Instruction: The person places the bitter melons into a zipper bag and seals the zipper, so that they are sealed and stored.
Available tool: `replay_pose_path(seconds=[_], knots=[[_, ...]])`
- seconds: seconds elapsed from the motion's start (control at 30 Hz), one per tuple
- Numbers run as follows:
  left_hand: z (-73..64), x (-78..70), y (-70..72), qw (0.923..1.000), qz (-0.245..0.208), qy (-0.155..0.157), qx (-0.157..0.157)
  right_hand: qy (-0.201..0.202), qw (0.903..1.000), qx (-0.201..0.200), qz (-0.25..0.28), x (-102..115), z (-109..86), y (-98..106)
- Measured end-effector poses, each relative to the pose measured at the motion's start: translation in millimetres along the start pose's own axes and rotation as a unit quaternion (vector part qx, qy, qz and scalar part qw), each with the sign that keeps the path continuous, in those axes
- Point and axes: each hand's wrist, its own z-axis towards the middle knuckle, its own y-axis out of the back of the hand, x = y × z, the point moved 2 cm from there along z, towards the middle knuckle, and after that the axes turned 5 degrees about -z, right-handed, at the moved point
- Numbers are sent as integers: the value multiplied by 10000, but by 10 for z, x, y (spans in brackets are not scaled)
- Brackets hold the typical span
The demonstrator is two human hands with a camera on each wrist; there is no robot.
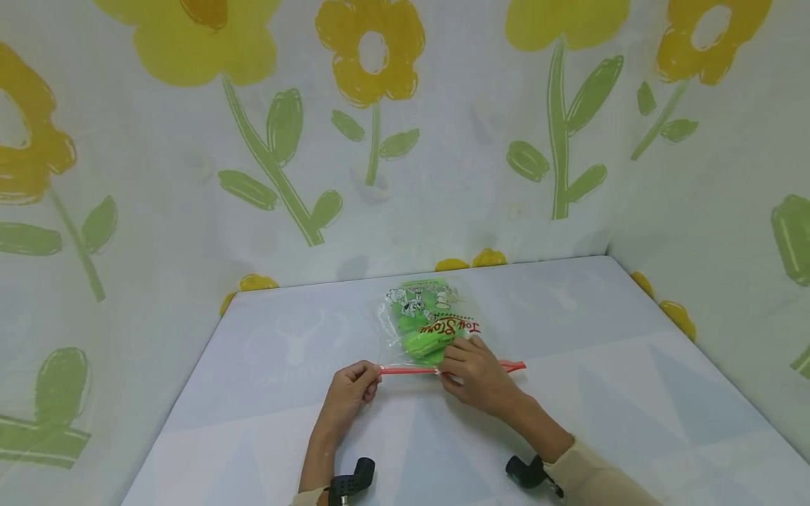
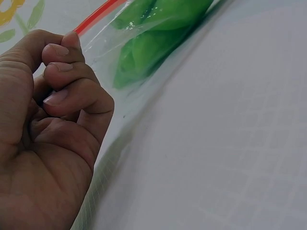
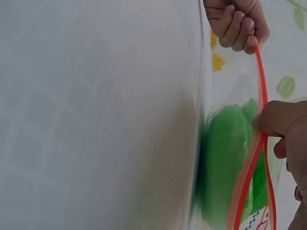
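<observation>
A clear zip bag (image 1: 389, 337) with cartoon figures and red lettering printed on it lies on the table. Inside is a bright green, rounded item (image 1: 425, 342); its exact kind is hard to make out. My left hand (image 1: 351, 388) pinches the left end of the bag's red zip strip (image 1: 408, 370) between thumb and forefinger, other fingers curled. Partway along that strip my right hand (image 1: 479, 374) pinches it. In the right wrist view, the red strip (image 3: 244, 178) runs as one line between the hands and splits into two bands past the right hand.
The pale table (image 1: 278, 436) has faint geometric and deer-head patterns. Behind and beside it hangs a white curtain (image 1: 443, 211) with yellow flowers and green leaves. Dark wrist cameras, one of them the left camera (image 1: 353, 479), sit on both wrists.
</observation>
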Motion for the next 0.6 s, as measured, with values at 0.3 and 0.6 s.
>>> replay_pose_path(seconds=[0.3, 0.6], knots=[[12, 6, 21, 10000, 73, 43, 17, -101, 9998, 174, -62, -51, -61, 73], [7, 15, 24, 9999, 84, 37, 80, -79, 9998, 20, -204, -90, -125, 118]])
